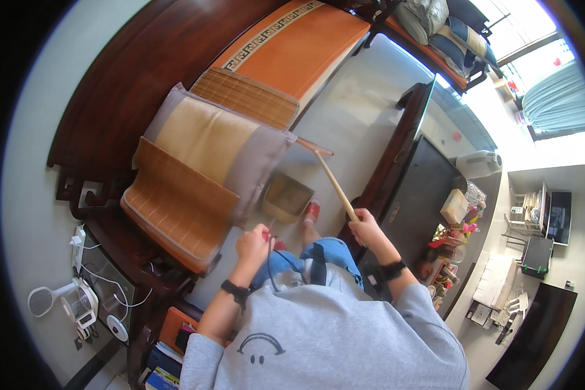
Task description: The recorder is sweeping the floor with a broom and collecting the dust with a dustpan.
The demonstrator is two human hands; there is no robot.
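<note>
My right hand [364,227] is closed around the pale handle of a broom [332,181]. The broom's narrow reddish-brown head [314,146] is over the floor beside the sofa, near a pillow corner. In my left hand [253,246] is a thin handle, mostly hidden by the fingers, that seems to lead down to a dustpan [287,197]. The tan dustpan lies low in front of my feet, between the sofa and the coffee table. A dark cord hangs beside my left hand.
A wooden sofa with an orange cushion [292,44], woven mats [185,195] and a grey-edged pillow [209,131] stands left. At right is a coffee table [395,146] with a dark tray top [409,195], a plastic jug [477,164] and clutter. Power cords [102,275] lie lower left.
</note>
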